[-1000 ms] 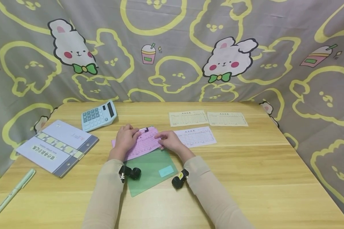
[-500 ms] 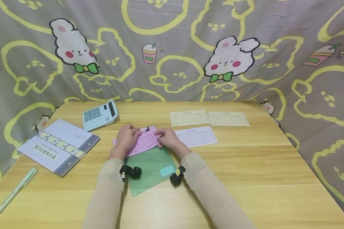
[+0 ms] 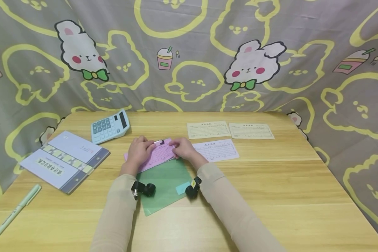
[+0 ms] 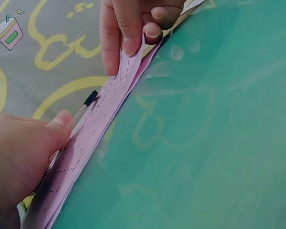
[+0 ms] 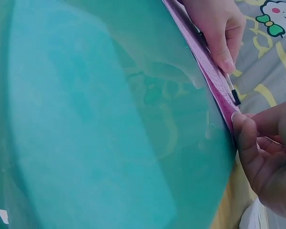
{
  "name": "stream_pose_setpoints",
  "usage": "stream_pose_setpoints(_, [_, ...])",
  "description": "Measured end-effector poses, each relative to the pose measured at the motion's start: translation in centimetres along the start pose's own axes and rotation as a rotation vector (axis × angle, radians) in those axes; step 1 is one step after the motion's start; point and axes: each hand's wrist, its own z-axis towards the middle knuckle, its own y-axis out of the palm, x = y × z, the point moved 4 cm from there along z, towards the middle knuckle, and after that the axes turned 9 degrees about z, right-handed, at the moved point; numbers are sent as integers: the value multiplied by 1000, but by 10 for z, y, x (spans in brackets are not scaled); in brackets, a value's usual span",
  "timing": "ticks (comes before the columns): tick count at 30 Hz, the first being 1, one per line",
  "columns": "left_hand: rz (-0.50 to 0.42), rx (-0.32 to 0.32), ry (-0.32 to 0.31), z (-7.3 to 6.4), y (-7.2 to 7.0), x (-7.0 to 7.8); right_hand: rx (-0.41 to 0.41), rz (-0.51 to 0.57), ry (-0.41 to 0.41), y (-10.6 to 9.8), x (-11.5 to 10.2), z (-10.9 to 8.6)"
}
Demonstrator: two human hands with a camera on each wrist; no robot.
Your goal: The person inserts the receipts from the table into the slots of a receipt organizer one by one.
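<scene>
A green clipboard (image 3: 165, 187) with a light-blue label lies at a slant before me, its metal clip (image 3: 159, 142) with black ends at the top edge. Pink printed forms (image 3: 159, 154) lie across its upper part. My left hand (image 3: 139, 152) grips the clipboard's top left, thumb on the clip, as the left wrist view shows; its other fingers are hidden behind. With thumb and fingers my right hand (image 3: 184, 148) pinches the forms near their top right corner. In the left wrist view, a pink sheet (image 4: 136, 55) bends up at the right fingertips, apart from the one below.
A white printed form (image 3: 215, 150) lies just right of the right hand, with two cream forms (image 3: 208, 129) behind it. To the left are a light-blue calculator (image 3: 109, 127), a lilac account book (image 3: 64, 162) and a pale green pen (image 3: 14, 215). A patterned curtain (image 3: 189, 52) closes off the back.
The pink forms' lower edge has shifted up toward the clip, baring more green board. My right hand has moved slightly up and left, its wrist camera now overlapping the blue label. The left hand stays.
</scene>
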Motion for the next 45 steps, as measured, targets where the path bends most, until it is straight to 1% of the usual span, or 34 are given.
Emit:
stream_pose_setpoints(4, [-7,8,-3,0,1,0,-9,-23,-4,-1,0,2])
stream_pose_setpoints(8, [-14,15,-9,0,3,-1,-15,-11,-2,-3,1,2])
stream_pose_setpoints(11, [-19,20,-9,0,3,-1,-28,60,19,-5,3,0])
stream_pose_setpoints(15, [-23,24,-16,-1,4,-3,-68,173,45,-7,6,-5])
stream_pose_setpoints(17, [-30,31,-17,-2,4,-3,-90,188,28,-9,5,-9])
stream_pose_setpoints(21, [-49,48,-15,-3,3,-4,-122,175,-28,-17,0,-19])
stream_pose_setpoints(24, [-58,59,-19,-4,4,-4,-133,161,-44,-26,-3,-26])
stream_pose_setpoints(28, [-74,78,-18,-5,5,-4,-132,132,-54,-45,-5,-37])
stream_pose_setpoints(33, [-95,110,-6,-6,6,-4,-109,97,-84,-80,0,-54])
stream_pose_setpoints(38, [-107,107,-20,-7,5,-4,-40,63,-124,-118,5,-71])
stream_pose_setpoints(42, [-124,107,-23,-6,6,-4,32,-25,-146,-147,18,-78])
stream_pose_setpoints(44, [-137,114,-23,-6,7,-4,78,-68,-149,-162,31,-76])
stream_pose_setpoints(45, [-146,115,-23,-6,7,-4,99,-87,-148,-168,34,-77])
